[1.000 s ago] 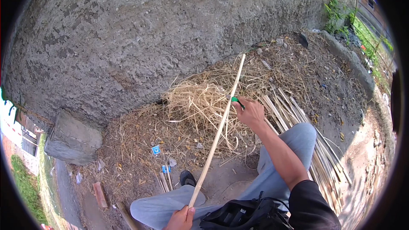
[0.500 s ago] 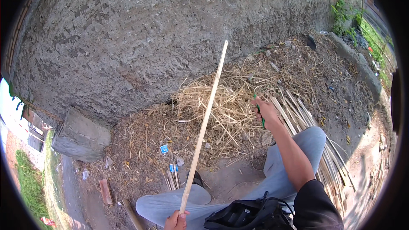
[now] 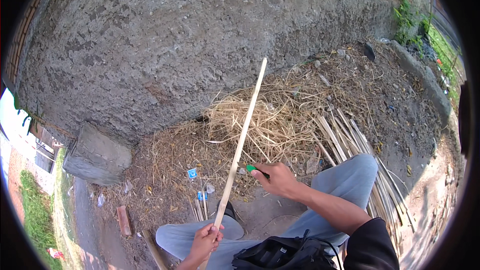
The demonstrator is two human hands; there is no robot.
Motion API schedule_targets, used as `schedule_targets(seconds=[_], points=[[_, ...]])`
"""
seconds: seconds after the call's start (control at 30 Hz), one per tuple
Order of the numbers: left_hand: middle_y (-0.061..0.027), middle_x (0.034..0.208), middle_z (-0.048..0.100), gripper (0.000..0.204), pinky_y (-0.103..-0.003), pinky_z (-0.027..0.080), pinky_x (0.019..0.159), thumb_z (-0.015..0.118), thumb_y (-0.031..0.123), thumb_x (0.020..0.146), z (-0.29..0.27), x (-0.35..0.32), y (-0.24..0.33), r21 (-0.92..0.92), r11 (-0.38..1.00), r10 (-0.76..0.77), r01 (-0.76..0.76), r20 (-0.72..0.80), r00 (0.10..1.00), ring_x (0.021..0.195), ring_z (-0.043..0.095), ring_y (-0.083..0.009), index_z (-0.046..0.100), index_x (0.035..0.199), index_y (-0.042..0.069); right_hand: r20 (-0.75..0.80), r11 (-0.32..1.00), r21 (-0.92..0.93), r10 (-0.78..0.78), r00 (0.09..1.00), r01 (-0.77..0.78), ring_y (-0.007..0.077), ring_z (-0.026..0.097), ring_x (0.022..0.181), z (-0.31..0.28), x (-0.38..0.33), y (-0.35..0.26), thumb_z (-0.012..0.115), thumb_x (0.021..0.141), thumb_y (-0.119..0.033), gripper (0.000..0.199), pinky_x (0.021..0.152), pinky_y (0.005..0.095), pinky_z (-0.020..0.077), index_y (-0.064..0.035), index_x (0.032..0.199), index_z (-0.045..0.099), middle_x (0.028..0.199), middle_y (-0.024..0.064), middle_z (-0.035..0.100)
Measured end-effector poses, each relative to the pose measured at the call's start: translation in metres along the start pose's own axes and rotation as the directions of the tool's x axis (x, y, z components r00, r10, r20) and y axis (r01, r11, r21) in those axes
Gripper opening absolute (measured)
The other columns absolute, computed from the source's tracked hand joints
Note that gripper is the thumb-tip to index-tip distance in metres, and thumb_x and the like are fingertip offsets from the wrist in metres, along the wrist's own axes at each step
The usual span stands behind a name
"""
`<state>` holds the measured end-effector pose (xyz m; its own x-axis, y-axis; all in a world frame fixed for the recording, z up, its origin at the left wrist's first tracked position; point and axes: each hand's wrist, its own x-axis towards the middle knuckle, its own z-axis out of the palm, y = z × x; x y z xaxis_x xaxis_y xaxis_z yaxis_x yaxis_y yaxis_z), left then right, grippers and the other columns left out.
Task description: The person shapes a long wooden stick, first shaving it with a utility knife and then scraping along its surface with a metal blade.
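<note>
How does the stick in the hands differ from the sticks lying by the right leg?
The held stick is single and raised, slanting up from the left hand toward the wall; the stacked sticks lie flat on the ground in a bundle. The right hand puts a green-handled tool to the held stick; nothing touches the stacked sticks. Both are pale, thin and straight.

Rough grey plastered wall from nine to one o'clock; stone block at eight; sunlit dirt ground, green weeds at two.
</note>
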<state>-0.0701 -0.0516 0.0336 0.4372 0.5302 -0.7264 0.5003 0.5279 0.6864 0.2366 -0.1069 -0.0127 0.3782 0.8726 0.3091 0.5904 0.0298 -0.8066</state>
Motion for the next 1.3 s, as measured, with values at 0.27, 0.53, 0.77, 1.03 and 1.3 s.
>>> schedule_targets(seconds=[0.27,0.53,0.77,1.03,1.3], points=[[0.0024,0.063,0.042,0.028,-0.02,0.025,0.039,0.039,0.024,0.104,0.031,0.025,0.004,0.054,0.965,0.258,-0.256,-0.029,0.966,0.044,0.029,-0.0027,0.053,0.099,0.001,0.116,0.974,-0.119,-0.182,0.976,0.195,0.0332,0.062,0.052,0.027,-0.025,-0.022,0.06,0.09,-0.036,0.032,0.044,0.0435,0.048,-0.0088,0.107,0.064,0.067,0.014,0.063],[0.0014,0.061,0.048,0.031,-0.024,0.034,0.047,0.04,0.023,0.104,0.039,0.039,-0.017,0.27,0.865,0.471,-0.423,-0.144,0.87,0.052,0.041,-0.0043,0.056,0.087,0.002,0.011,0.907,-0.242,-0.353,0.936,0.345,0.0263,0.058,0.045,0.019,-0.019,-0.024,0.065,0.087,-0.034,0.028,0.037,0.0388,0.0436,-0.0114,0.103,0.064,0.064,0.0067,0.059],[0.0033,0.062,0.041,0.03,-0.02,0.029,0.045,0.039,0.026,0.105,0.044,0.025,-0.029,0.273,0.869,0.45,-0.413,-0.089,0.888,0.051,0.035,-0.0027,0.05,0.087,0.004,-0.093,0.921,-0.315,-0.272,0.958,0.231,0.0243,0.055,0.043,0.014,-0.002,-0.012,0.067,0.086,-0.032,0.024,0.037,0.0379,0.0419,-0.0129,0.101,0.065,0.06,0.0038,0.055],[-0.0036,0.062,0.051,0.026,-0.029,0.037,0.046,0.043,0.024,0.102,0.034,-0.01,-0.061,0.488,0.719,0.601,-0.495,-0.08,0.795,0.049,0.046,-0.0125,0.057,0.096,0.003,-0.354,0.948,-0.29,0.023,0.935,-0.133,0.0284,0.058,0.046,-0.016,0.035,0.018,0.062,0.089,-0.034,0.027,0.039,0.0403,0.0428,-0.0092,0.099,0.067,0.064,0.0094,0.063],[-0.0145,0.061,0.056,0.023,-0.041,0.045,0.055,0.048,0.023,0.096,-0.005,-0.059,-0.07,0.652,0.71,0.425,-0.266,-0.095,0.9,0.055,0.058,-0.0303,0.06,0.097,0.004,-0.407,0.906,-0.399,-0.034,0.913,-0.144,0.0318,0.061,0.053,-0.039,0.055,0.062,0.062,0.089,-0.032,0.021,0.047,0.0432,0.0459,-0.0125,0.093,0.066,0.066,0.0099,0.064]])
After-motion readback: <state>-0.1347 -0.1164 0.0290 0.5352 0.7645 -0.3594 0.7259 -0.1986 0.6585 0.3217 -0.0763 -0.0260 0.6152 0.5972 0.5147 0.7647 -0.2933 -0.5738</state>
